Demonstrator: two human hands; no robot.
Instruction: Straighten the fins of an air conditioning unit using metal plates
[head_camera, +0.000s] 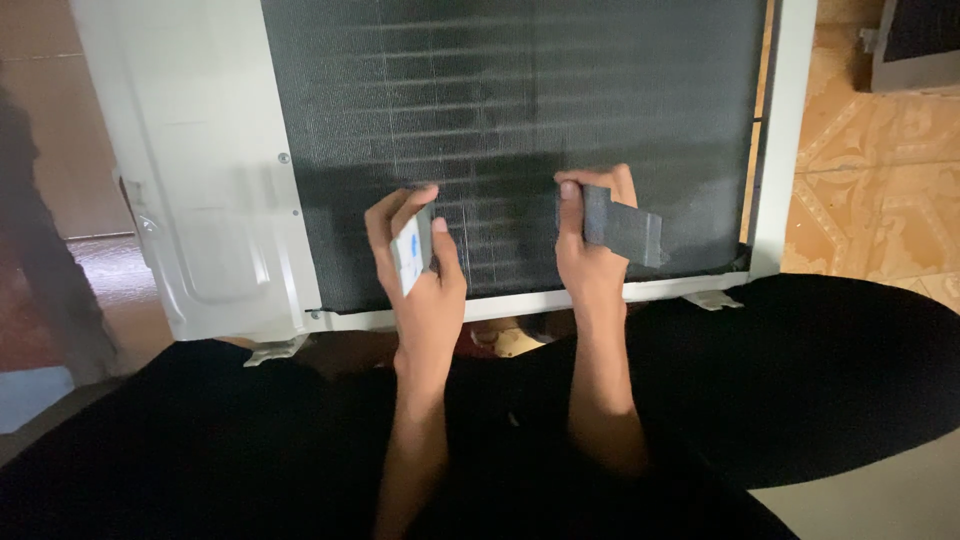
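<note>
A single head-worn camera looked steeply down and forward from close range. Just beyond the fingers (410, 205) it faced the dark finned coil (520, 110) of a white unit; nearer than the fingers, forearms and dark-clothed lap filled the lower frame.

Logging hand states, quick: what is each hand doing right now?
Left hand: closed on a small white card.
Right hand: closed on a flat dark grey tool, against the coil fins.
</note>
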